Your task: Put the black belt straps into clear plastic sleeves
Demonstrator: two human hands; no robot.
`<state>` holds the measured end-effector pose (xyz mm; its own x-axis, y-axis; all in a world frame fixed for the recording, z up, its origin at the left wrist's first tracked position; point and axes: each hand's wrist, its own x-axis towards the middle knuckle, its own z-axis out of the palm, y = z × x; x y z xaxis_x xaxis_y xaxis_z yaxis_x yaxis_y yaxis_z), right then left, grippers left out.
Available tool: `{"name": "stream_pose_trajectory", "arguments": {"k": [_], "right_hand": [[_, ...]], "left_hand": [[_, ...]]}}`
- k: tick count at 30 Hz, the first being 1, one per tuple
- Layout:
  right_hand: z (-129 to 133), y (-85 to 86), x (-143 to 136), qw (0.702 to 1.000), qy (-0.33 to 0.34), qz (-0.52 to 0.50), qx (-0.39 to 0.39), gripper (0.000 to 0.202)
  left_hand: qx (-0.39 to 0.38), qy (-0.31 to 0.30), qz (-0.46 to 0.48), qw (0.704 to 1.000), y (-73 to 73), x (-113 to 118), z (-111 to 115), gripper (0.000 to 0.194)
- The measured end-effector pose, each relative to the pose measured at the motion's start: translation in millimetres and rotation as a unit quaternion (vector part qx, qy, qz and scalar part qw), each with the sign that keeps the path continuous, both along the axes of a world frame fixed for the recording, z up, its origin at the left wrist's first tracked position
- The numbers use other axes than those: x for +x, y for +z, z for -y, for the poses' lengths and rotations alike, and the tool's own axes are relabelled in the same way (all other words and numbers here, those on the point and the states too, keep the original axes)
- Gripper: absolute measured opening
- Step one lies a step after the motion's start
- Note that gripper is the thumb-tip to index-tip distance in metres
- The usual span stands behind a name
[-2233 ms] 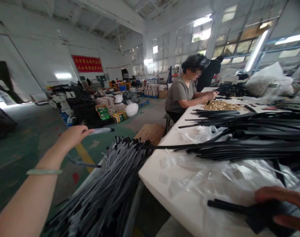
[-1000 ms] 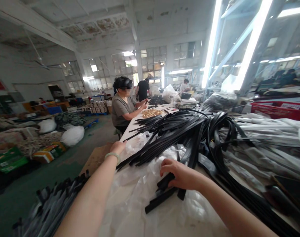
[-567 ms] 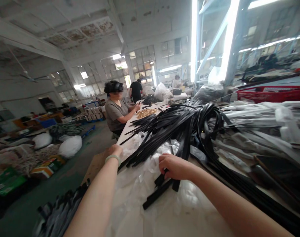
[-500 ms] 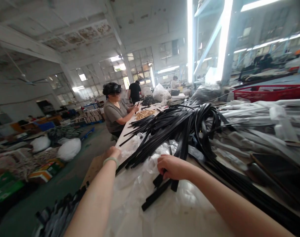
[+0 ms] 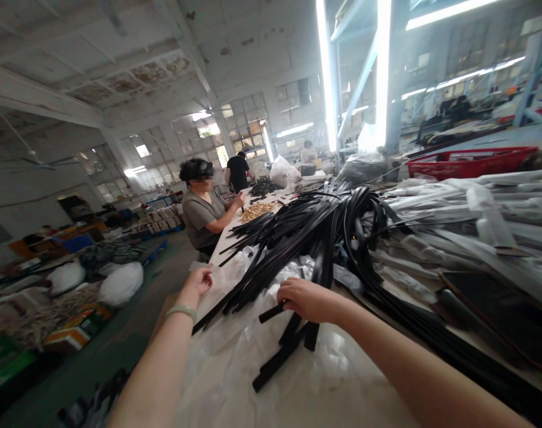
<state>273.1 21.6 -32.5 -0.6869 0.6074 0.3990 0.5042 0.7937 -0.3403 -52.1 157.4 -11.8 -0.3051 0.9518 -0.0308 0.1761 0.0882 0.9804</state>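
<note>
The white surface [image 5: 355, 389] runs away in front of me, carrying a broad pile of plastic-wrapped strips [image 5: 471, 199] on my right and, beside it, a heap of long black strips [image 5: 293, 238] fanning toward my left. Crumpled clear film [image 5: 235, 351] spreads under and between my arms. My right grip [image 5: 304, 300] is over the film, just on the near side of the heap, fingers curled down and closed on one black strip [image 5: 271, 313]. That strip's short free end pokes out leftward from my fingertips, its long axis roughly crosswise and dipping slightly to the left; the rest is hidden under my hand. My left grip [image 5: 202, 279] is well apart, farther left by the edge, fingers half curled by the film; I can't tell whether they pinch anything. Smallest, some loose black pieces [image 5: 275, 362] lie just below my right grip, toward me.
</note>
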Motion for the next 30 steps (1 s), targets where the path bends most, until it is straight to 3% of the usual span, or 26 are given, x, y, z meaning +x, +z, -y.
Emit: {"name": "stream_pose_trajectory", "arguments": {"k": [2,6,12,17,19,22,26,28,30], "right_hand": [[1.4,3.4,0.2,0.999,-0.024,0.001,0.026,0.009],[4.5,6.1,-2.9,0.99,-0.138,-0.005,0.032,0.013],[5.7,3.9,-4.5,0.978,-0.189,-0.08,0.048,0.017],[11.6,4.7,-7.9,0.97,-0.168,-0.157,0.075,0.016],[16.7,6.6,-11.6,0.975,-0.152,-0.144,0.078,0.014],[23.7,9.2,-17.9,0.987,-0.112,-0.096,0.063,0.026],[25.8,6.1,-24.5,0.996,-0.071,-0.035,0.044,0.055],[23.5,1.6,-25.2,0.995,-0.088,-0.024,0.044,0.045],[19.7,-3.1,-23.3,0.993,-0.108,-0.03,0.048,0.032]], "left_hand": [[0.026,-0.015,0.05,0.998,8.7,-2.2,8.9,0.02],[0.119,-0.045,0.127,0.984,24.6,-3.5,39.8,0.01],[0.24,-0.074,0.162,0.954,40.1,32.5,88.4,0.03],[0.311,-0.101,-0.114,0.938,15.5,82.8,126.0,0.018],[0.295,-0.138,-0.152,0.933,0.7,98.0,137.3,0.017],[0.265,-0.203,-0.119,0.935,-14.9,111.8,146.7,0.015],[0.241,-0.226,-0.081,0.94,-19.1,118.5,151.1,0.016],[0.212,-0.268,-0.033,0.939,-18.5,119.6,153.4,0.025],[0.191,-0.34,0.03,0.92,-18.7,119.3,155.8,0.038]]}}
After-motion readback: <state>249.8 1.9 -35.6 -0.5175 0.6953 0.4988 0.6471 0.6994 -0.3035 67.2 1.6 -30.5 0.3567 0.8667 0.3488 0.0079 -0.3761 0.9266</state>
